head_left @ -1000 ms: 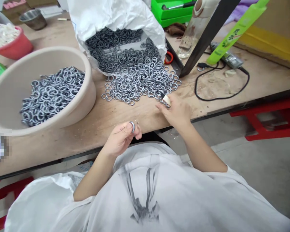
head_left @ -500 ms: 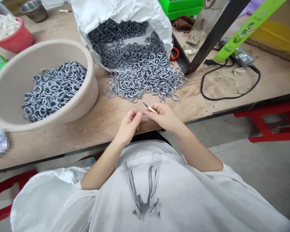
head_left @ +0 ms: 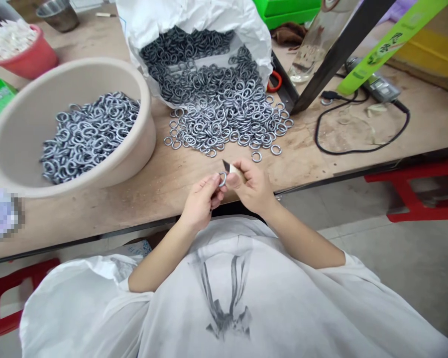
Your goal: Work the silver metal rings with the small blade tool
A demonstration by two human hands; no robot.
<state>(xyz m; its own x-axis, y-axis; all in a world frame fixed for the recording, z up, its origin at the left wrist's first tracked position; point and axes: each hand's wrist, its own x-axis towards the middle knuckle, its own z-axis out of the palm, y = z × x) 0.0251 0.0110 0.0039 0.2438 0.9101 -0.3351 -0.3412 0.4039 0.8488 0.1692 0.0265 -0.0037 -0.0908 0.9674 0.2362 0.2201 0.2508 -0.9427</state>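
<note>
Between the thumb and fingers of my left hand is one grey ring, held upright near the table's front edge. My right hand grips a small knife with a pale handle and a dark pointed blade, which points up and to the left. The right thumb is close to the ring; I cannot tell whether it touches. Beyond my hands lies a loose pile of grey rings, spilling from a white sack. More rings lie in a large beige basin on the left.
A dark metal bar and a green strip slant up on the right. Near them lie a black cable and red-handled scissors. A red bowl and a metal bowl stand back left.
The ring has turned upright in my left fingers and shows more clearly. The knife's blade has rotated to show its broad side. The whole view has shifted slightly.
</note>
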